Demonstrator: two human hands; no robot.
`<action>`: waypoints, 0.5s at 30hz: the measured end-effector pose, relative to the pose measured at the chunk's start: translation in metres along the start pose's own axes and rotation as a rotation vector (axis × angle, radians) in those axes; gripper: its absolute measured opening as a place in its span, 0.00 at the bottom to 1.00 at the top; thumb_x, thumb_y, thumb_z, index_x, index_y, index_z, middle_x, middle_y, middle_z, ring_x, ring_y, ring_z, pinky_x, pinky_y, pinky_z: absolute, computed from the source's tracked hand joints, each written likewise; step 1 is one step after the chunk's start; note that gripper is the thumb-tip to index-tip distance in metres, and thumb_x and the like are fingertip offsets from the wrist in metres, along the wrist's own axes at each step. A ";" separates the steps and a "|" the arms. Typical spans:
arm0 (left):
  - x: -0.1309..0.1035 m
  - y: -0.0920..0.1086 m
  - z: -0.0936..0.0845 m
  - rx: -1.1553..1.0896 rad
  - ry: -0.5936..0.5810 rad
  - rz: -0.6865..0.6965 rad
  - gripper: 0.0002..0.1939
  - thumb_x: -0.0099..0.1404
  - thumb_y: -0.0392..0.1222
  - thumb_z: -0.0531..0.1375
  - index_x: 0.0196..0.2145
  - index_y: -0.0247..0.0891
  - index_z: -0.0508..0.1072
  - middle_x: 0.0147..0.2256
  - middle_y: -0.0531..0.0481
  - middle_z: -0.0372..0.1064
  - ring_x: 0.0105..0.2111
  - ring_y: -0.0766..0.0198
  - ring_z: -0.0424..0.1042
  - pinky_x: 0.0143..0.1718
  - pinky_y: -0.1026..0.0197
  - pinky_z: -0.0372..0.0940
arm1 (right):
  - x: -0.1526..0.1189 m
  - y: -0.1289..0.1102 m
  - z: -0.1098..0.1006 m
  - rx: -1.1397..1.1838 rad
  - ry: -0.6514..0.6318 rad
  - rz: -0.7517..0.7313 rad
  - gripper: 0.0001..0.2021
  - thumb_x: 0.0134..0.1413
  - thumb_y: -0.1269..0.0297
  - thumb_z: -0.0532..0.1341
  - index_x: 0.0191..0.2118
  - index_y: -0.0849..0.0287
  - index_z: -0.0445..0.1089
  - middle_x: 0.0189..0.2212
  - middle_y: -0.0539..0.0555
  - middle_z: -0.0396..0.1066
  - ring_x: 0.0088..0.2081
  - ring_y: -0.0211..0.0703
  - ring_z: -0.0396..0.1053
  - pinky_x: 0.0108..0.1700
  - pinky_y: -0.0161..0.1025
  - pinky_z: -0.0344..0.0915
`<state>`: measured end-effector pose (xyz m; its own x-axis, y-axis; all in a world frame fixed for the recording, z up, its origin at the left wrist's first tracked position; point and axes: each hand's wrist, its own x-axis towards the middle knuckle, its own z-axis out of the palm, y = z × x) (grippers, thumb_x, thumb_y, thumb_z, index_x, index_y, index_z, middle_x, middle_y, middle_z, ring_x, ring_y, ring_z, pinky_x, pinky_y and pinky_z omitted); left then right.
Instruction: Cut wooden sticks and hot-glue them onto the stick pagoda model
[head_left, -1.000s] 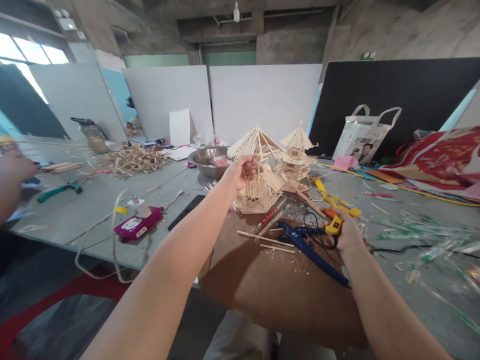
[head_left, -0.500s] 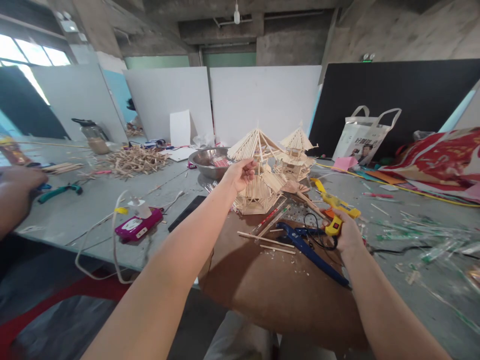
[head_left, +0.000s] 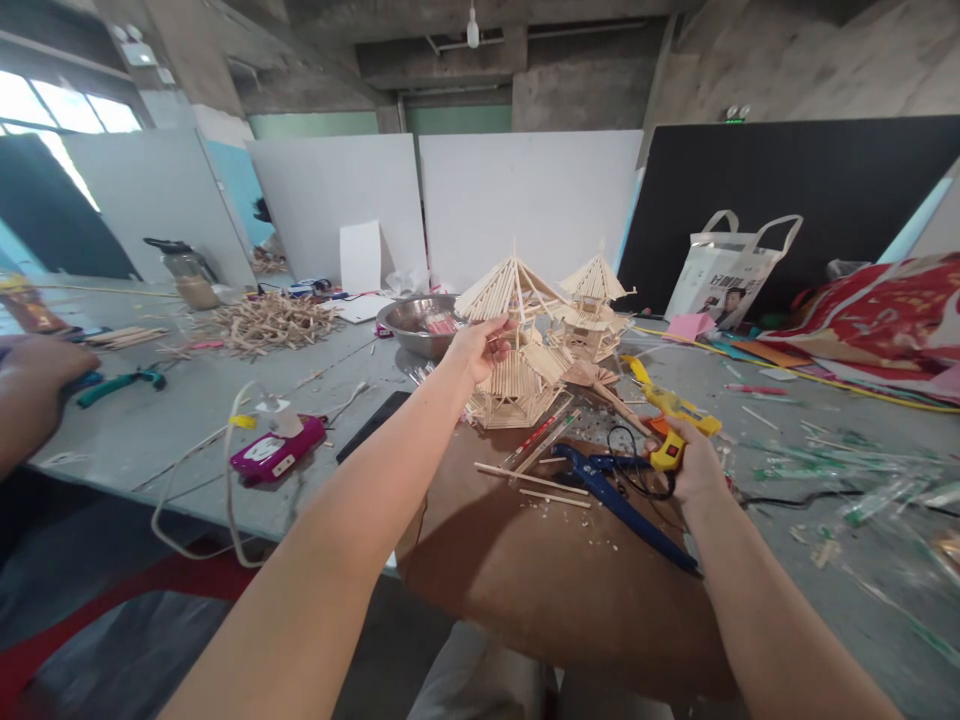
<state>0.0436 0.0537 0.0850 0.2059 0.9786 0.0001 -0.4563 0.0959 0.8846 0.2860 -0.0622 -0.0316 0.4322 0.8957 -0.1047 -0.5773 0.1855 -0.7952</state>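
Observation:
My left hand (head_left: 481, 352) is raised at the near side of a pavilion model (head_left: 517, 395) built from thin wooden sticks. Its fingers are curled together near the model's roof; anything between them is too small or hidden to make out. In my right hand (head_left: 697, 465) is a yellow hot glue gun (head_left: 666, 455), gripped by the handle, its nozzle pointing away toward the back. Blue-handled cutters (head_left: 637, 525) lie beside it on a brown board (head_left: 525, 590). Loose sticks (head_left: 532, 478) rest on the board between my hands.
Behind stands a smaller stick pavilion (head_left: 596, 290), with a metal bowl (head_left: 420, 325) to its left. A purple power strip (head_left: 277, 450) with a white cable and a stick pile (head_left: 274, 322) lie left. Another person's hand (head_left: 49, 365) is at far left. Plastic wrappers (head_left: 862, 480) litter the right.
Almost nothing differs. Both my hands keep their places at the pavilion and on the glue gun; the other person's hand at far left has shifted slightly.

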 end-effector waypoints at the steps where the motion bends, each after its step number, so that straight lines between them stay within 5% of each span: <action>1: 0.000 0.000 -0.001 0.004 -0.004 -0.001 0.01 0.50 0.33 0.58 0.24 0.34 0.68 0.21 0.53 0.68 0.12 0.76 0.59 0.12 0.71 0.56 | 0.000 0.000 0.000 -0.003 -0.002 0.002 0.09 0.32 0.67 0.58 0.27 0.59 0.63 0.21 0.48 0.70 0.12 0.31 0.58 0.11 0.32 0.59; 15: 0.001 0.003 -0.002 0.017 -0.024 -0.043 0.02 0.51 0.33 0.58 0.23 0.33 0.67 0.18 0.54 0.66 0.11 0.76 0.59 0.11 0.72 0.53 | -0.007 -0.003 0.006 0.012 0.020 0.016 0.11 0.31 0.67 0.59 0.30 0.60 0.63 0.17 0.46 0.67 0.11 0.31 0.57 0.07 0.29 0.50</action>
<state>0.0407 0.0551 0.0866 0.2455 0.9690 -0.0270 -0.4322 0.1343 0.8917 0.2806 -0.0665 -0.0244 0.4367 0.8902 -0.1295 -0.5922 0.1762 -0.7863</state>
